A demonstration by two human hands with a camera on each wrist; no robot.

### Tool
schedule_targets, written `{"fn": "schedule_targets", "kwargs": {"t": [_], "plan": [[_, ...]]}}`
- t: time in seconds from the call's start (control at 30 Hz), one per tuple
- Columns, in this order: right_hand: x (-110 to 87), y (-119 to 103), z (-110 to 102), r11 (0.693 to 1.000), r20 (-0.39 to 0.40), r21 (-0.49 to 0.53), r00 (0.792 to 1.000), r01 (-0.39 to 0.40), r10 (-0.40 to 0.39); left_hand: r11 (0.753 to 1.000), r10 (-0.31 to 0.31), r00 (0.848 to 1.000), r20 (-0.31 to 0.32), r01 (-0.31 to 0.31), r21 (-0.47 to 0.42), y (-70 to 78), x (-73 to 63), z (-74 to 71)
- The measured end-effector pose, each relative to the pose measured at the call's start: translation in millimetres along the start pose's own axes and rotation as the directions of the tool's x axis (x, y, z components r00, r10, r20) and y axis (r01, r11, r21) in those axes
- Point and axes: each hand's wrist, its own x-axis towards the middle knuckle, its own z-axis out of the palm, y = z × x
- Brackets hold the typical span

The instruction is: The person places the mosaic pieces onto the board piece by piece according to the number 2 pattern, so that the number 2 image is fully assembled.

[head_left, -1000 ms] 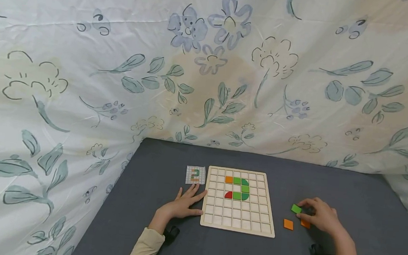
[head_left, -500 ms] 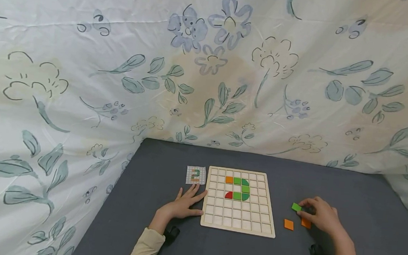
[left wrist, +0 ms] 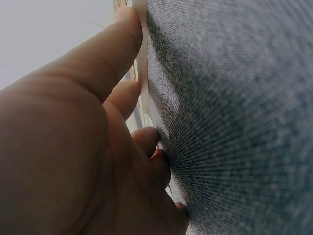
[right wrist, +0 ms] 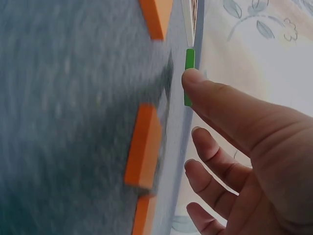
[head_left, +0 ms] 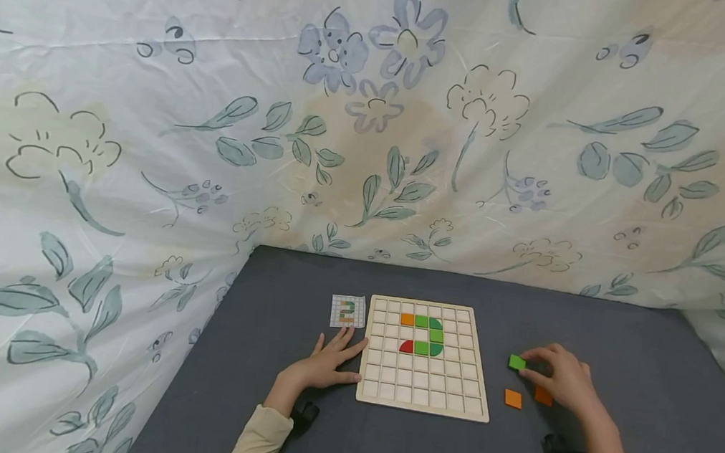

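My right hand (head_left: pixel 559 377) pinches a green square tile (head_left: pixel 516 362) between thumb and fingers, to the right of the wooden grid board (head_left: pixel 421 398). In the right wrist view this green tile (right wrist: pixel 190 58) appears edge-on, raised off the dark cloth, with the other fingers loosely bent. My left hand (head_left: pixel 321 365) lies with fingers spread, its thumb and index fingertips at the board's left edge. Set in the board are an orange square (head_left: pixel 407 320), several green pieces (head_left: pixel 421 321) and a red quarter-circle (head_left: pixel 407 346), forming part of a curved figure.
A small pattern card (head_left: pixel 348 311) showing a figure 2 lies left of the board, just beyond my left fingertips. One orange tile (head_left: pixel 513 399) rests right of the board; another orange tile (head_left: pixel 543 395) is partly under my right hand. Floral fabric (head_left: pixel 366 184) hangs behind the dark table.
My right hand has shifted slightly left toward the board with the green tile, uncovering more of the orange tile beneath. The left hand and the board stay where they were.
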Motion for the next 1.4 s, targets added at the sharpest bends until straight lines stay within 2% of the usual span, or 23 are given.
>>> {"fn": "schedule_targets", "kwargs": {"t": [0.53,0.93,1.13,1.4], "plan": [[7.1,-25,16,0.997,-0.036,0.028,0.997,0.075,-0.074,1.0,0.028,1.0,0.013,-0.028,-0.011,0.7,0.0,0.1],[17.9,-55,25,0.987,-0.042,0.058,0.988,0.151,-0.148,1.0,0.023,1.0,-0.002,-0.023,0.005,-2.3,-0.4,3.0],[23.3,-73,28,0.976,-0.064,0.062,0.977,0.209,-0.205,1.0,0.024,1.0,-0.007,-0.024,-0.001,-2.2,-1.5,3.5],[29.7,-92,37,0.97,-0.025,0.115,0.976,0.216,-0.215,1.0,0.03,1.0,-0.003,-0.03,-0.004,0.0,-3.3,1.0]]}}
